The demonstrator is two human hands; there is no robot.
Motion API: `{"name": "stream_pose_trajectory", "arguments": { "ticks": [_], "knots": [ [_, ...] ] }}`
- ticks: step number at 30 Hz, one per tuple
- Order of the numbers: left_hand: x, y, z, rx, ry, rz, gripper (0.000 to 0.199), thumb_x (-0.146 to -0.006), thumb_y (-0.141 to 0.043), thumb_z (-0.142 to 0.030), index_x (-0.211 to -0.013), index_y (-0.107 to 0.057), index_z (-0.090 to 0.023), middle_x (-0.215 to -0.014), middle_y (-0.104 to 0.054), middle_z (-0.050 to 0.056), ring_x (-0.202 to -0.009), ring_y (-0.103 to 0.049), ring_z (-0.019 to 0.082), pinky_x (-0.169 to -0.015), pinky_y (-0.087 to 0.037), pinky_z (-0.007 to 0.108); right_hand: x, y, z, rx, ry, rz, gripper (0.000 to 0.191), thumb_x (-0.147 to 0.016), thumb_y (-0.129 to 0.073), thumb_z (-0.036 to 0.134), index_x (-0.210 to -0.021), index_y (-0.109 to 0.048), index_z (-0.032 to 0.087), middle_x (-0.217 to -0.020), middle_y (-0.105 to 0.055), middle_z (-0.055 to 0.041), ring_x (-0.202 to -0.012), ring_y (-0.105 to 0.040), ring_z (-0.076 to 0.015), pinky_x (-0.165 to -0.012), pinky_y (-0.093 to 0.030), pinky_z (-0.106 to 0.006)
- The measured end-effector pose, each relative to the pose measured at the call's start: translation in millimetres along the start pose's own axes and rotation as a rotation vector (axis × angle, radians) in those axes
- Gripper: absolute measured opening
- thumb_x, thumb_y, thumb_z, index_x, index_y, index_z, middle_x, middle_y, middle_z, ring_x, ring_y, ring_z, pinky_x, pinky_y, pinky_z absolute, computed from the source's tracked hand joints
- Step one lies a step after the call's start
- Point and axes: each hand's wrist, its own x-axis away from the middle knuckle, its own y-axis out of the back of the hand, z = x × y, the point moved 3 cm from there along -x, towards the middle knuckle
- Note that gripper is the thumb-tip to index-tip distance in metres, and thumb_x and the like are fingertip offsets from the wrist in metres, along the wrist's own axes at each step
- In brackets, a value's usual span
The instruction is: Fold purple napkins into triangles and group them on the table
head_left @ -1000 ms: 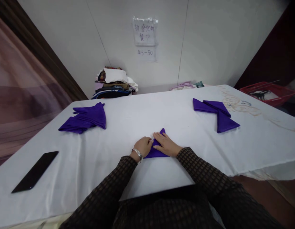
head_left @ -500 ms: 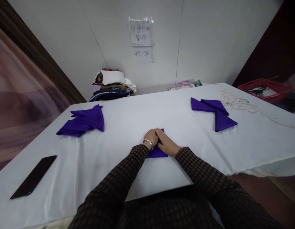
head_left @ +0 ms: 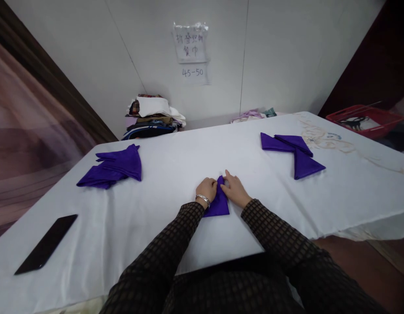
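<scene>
A folded purple cloth lies on the white-covered table in front of me, narrow at its far tip and wide at the near edge. My left hand, with a silver bracelet at the wrist, is closed on the cloth's left side near the tip. My right hand rests at the right side of the tip, its fingers apart. Rumpled purple cloths lie at the left. Further right are folded purple pieces with pointed ends.
A black flat slab lies at the near left. Stacked clothes stand behind the table, with more fabric to their right. A red basket is beyond the right edge. Paper signs hang on the wall.
My right hand has moved slightly right, away from my left hand, and its fingers have spread. More of the purple cloth and its tip now show between the hands.
</scene>
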Motion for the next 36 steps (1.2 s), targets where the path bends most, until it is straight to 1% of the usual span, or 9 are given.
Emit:
{"name": "stream_pose_trajectory", "arguments": {
  "ticks": [3, 7, 11, 15, 19, 22, 28, 31, 36],
  "knots": [
    [-2, 1.4, 0, 0.025, 0.006, 0.006, 0.029, -0.089, -0.046, -0.035, -0.093, -0.070, -0.020, -0.097, -0.065, 0.007, -0.090, -0.059, 0.017, -0.078, -0.042, 0.027, 0, -2, 0, -0.021, 0.017, -0.006, 0.067, -0.083, -0.046, 0.024, -0.144, -0.022, 0.012, -0.127, -0.056, -0.0132, -0.116, -0.050, -0.0240, -0.109, -0.019, -0.048],
    [-8, 2.2, 0, 0.071, 0.027, 0.008, 0.028, -0.086, -0.052, -0.039, -0.097, -0.070, -0.020, -0.100, -0.066, 0.007, -0.090, -0.059, 0.017, -0.079, -0.042, 0.026, 0, -5, -3, 0.003, 0.026, -0.009, 0.068, -0.084, -0.046, 0.024, -0.145, -0.020, 0.012, -0.129, -0.055, -0.0144, -0.116, -0.050, -0.0237, -0.108, -0.021, -0.047],
    [-13, 0.5, -2, 0.122, 0.034, -0.007, 0.026, -0.085, -0.055, -0.037, -0.097, -0.069, -0.019, -0.099, -0.066, 0.006, -0.091, -0.059, 0.016, -0.080, -0.042, 0.025, -1, -6, -4, 0.026, 0.041, 0.000, 0.068, -0.084, -0.045, 0.024, -0.145, -0.018, 0.012, -0.130, -0.054, -0.0141, -0.121, -0.047, -0.0236, -0.108, -0.022, -0.047],
    [-15, -1.0, -5, 0.170, 0.039, -0.020, 0.024, -0.084, -0.056, -0.036, -0.092, -0.069, -0.018, -0.097, -0.067, 0.007, -0.090, -0.060, 0.017, -0.078, -0.043, 0.026, -2, -6, -5, 0.021, 0.050, 0.004, 0.068, -0.083, -0.045, 0.023, -0.145, -0.020, 0.012, -0.131, -0.053, -0.0149, -0.123, -0.045, -0.0248, -0.108, -0.023, -0.047],
    [-18, -2.2, -5, 0.229, 0.048, 0.004, 0.022, -0.082, -0.059, -0.037, -0.086, -0.070, -0.018, -0.086, -0.070, 0.004, -0.079, -0.061, 0.015, -0.069, -0.043, 0.025, -3, -7, -5, 0.016, 0.052, 0.004, 0.068, -0.082, -0.046, 0.023, -0.144, -0.023, 0.009, -0.135, -0.049, -0.0170, -0.126, -0.042, -0.0250, -0.109, -0.023, -0.045],
    [-22, -3.3, -3, 0.268, 0.055, 0.027, 0.021, -0.080, -0.061, -0.037, -0.082, -0.069, -0.018, -0.079, -0.070, 0.003, -0.072, -0.061, 0.014, -0.064, -0.043, 0.024, -3, -8, -7, 0.002, 0.062, -0.001, 0.068, -0.081, -0.046, 0.022, -0.144, -0.023, 0.010, -0.140, -0.043, -0.0166, -0.130, -0.038, -0.0245, -0.109, -0.022, -0.046],
    [-28, -5.3, -4, 0.307, 0.052, 0.039, 0.019, -0.078, -0.063, -0.035, -0.081, -0.069, -0.017, -0.080, -0.071, 0.003, -0.072, -0.061, 0.014, -0.064, -0.043, 0.024, -3, -9, -8, -0.016, 0.062, -0.005, 0.068, -0.080, -0.046, 0.021, -0.143, -0.025, 0.009, -0.143, -0.039, -0.0172, -0.133, -0.034, -0.0247, -0.110, -0.022, -0.046],
    [-29, -6.7, -4, 0.309, 0.051, 0.052, 0.020, -0.079, -0.060, -0.036, -0.077, -0.069, -0.018, -0.076, -0.070, 0.002, -0.070, -0.061, 0.014, -0.064, -0.043, 0.025, -3, -9, -8, -0.023, 0.056, -0.004, 0.068, -0.080, -0.046, 0.021, -0.144, -0.025, 0.009, -0.144, -0.037, -0.0172, -0.133, -0.033, -0.0247, -0.110, -0.021, -0.046],
    [-31, -8.9, -3, 0.314, 0.072, 0.074, 0.021, -0.079, -0.059, -0.035, -0.076, -0.069, -0.017, -0.075, -0.070, 0.003, -0.070, -0.060, 0.015, -0.064, -0.043, 0.025, -4, -10, -10, -0.047, 0.061, 0.000, 0.069, -0.081, -0.046, 0.021, -0.144, -0.024, 0.010, -0.144, -0.038, -0.0175, -0.132, -0.034, -0.0259, -0.110, -0.020, -0.049]
  ]
}}
